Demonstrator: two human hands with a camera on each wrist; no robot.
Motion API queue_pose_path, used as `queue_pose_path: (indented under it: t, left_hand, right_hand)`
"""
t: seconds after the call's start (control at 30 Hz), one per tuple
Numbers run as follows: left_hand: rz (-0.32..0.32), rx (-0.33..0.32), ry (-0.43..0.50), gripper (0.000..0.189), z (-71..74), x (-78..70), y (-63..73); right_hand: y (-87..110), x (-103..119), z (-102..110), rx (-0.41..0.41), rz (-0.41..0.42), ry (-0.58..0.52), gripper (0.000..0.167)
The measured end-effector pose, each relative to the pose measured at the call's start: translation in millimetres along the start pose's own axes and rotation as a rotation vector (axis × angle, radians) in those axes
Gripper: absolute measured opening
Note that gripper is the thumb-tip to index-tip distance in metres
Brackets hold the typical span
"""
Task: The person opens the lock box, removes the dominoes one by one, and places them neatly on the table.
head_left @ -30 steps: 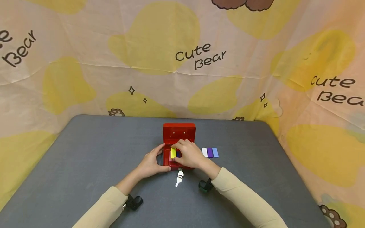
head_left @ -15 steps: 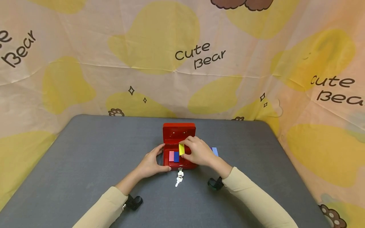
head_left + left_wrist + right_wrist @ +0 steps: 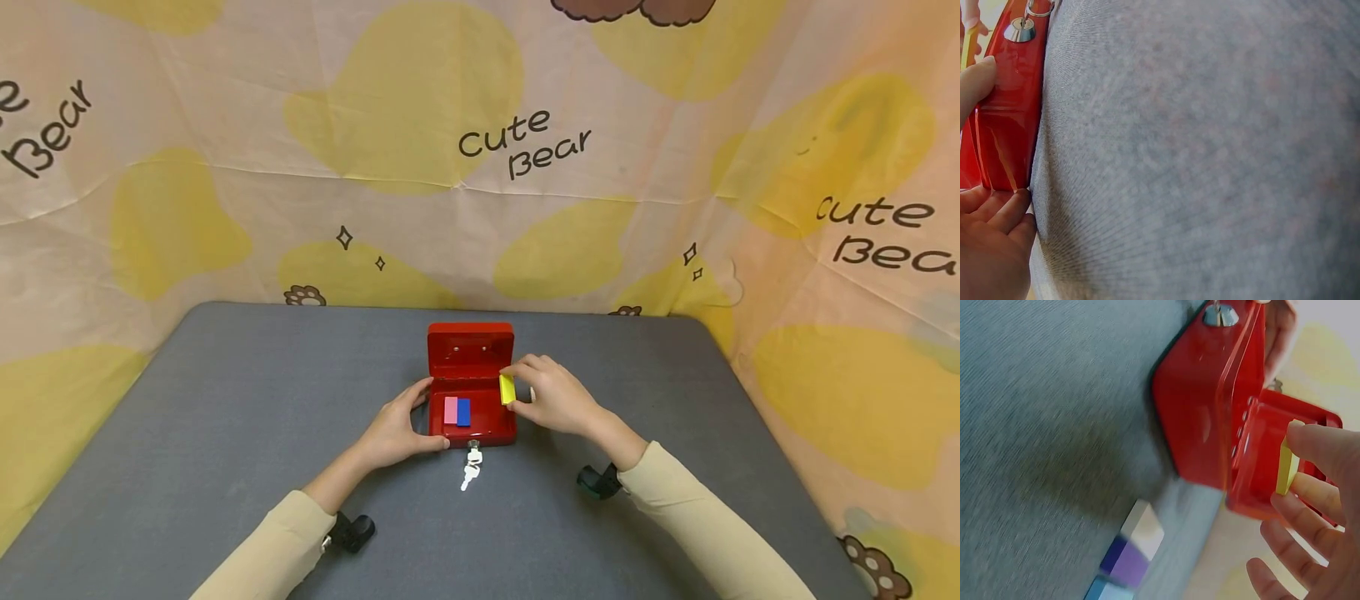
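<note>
The red cash box (image 3: pixel 492 429) stands on the table with its lid (image 3: pixel 471 343) raised at the back. A pink block (image 3: pixel 451 410) and a blue block (image 3: pixel 463 412) lie side by side inside, toward the left. My left hand (image 3: pixel 396 427) grips the box's left end, thumb at the front corner and fingers along the side. Between thumb and fingertips, my right hand (image 3: pixel 561 398) pinches a yellow block (image 3: pixel 507 389) over the box's right edge. The left wrist view shows the left thumb (image 3: pixel 980 81) on the rim.
Keys (image 3: pixel 471 468) hang from the lock at the box's front. In the right wrist view, white (image 3: pixel 1144 530), purple (image 3: pixel 1125 561) and light blue (image 3: pixel 1109 590) blocks lie in a row beside the box. The grey tabletop (image 3: pixel 300 375) meets a printed cloth behind.
My right hand has carried the yellow block rightward, from above the pink and blue blocks to the box's right edge, uncovering those two. The left hand has kept its hold.
</note>
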State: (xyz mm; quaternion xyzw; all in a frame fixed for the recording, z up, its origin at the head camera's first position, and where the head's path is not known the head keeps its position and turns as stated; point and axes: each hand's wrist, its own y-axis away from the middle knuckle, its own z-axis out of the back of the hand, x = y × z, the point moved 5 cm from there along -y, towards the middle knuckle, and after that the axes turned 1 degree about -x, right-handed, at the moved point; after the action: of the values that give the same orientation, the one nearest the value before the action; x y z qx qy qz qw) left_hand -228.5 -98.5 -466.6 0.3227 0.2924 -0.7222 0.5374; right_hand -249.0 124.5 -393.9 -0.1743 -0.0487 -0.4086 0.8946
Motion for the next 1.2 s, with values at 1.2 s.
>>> queue_pose_path:
  t: [1.2]
  left_hand:
    - [0.017,0.01,-0.011,0.094,1.1,0.9,0.6]
  right_hand:
    - [49.5,-67,1,0.014,-0.062,-0.053,0.044]
